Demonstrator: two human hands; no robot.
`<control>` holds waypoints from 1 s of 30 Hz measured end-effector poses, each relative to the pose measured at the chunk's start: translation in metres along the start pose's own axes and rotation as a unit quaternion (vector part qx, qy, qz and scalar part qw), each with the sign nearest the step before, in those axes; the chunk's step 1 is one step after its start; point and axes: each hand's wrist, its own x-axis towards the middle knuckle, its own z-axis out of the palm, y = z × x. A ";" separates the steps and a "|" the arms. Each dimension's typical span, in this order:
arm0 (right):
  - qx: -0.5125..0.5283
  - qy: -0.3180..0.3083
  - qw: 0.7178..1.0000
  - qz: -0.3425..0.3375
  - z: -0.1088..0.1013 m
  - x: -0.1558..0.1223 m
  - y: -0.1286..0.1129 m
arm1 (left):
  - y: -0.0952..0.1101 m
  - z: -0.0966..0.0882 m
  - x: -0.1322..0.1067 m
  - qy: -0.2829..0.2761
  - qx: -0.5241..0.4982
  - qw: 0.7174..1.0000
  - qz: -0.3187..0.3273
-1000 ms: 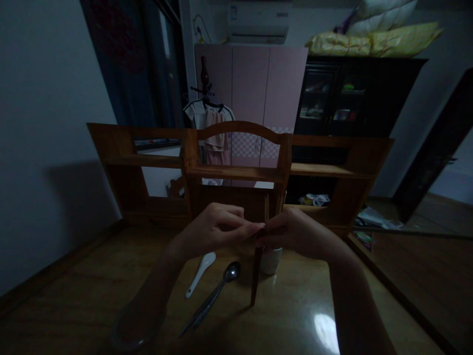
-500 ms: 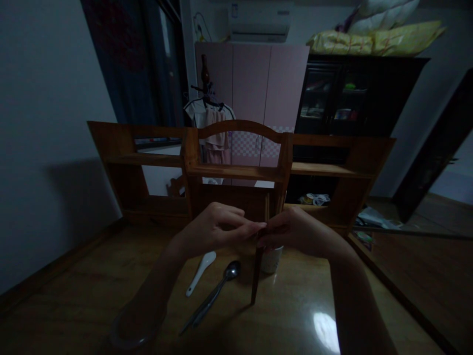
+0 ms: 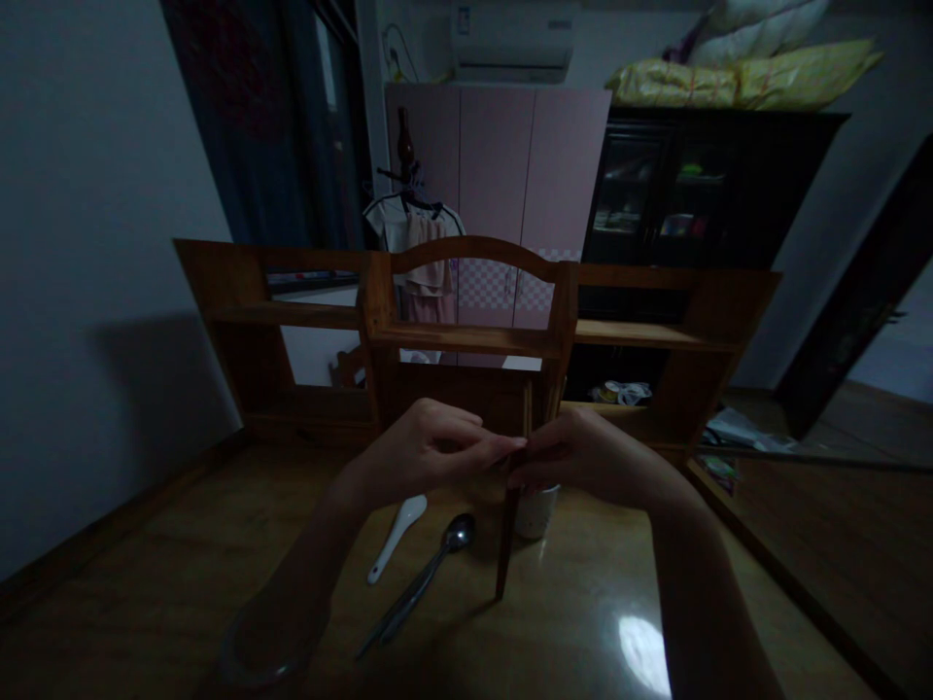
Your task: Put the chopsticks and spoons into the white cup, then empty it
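Dark brown chopsticks [image 3: 505,549] stand nearly upright, close together, with their lower tips at the tabletop. My right hand [image 3: 583,449] pinches them near the top. From the other side, the thumb and fingers of my left hand [image 3: 437,449] close at their upper end, touching my right fingertips; the top is hidden by the fingers. Just behind sits a pale perforated holder [image 3: 537,512], partly covered by my right hand, with lighter sticks [image 3: 528,408] rising from it. To the left lie a white soup spoon [image 3: 397,540] and metal spoons [image 3: 459,533] laid together.
A wooden shelf unit [image 3: 466,338] runs along the back of the glossy wooden table [image 3: 583,622]. Light reflects off the tabletop at the lower right. Beyond are a pink wardrobe [image 3: 496,165], hanging clothes [image 3: 427,243] and a dark cabinet [image 3: 729,185].
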 end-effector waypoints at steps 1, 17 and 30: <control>-0.003 0.002 1.000 0.004 0.000 0.000 0.000 | 0.000 0.000 0.000 -0.002 -0.003 1.000 -0.006; -0.028 0.025 0.999 0.005 0.001 0.000 -0.002 | -0.002 0.002 -0.003 0.014 -0.027 0.997 -0.068; -0.010 0.020 1.000 0.006 0.001 0.000 -0.002 | -0.003 0.002 -0.003 0.010 -0.029 0.998 -0.047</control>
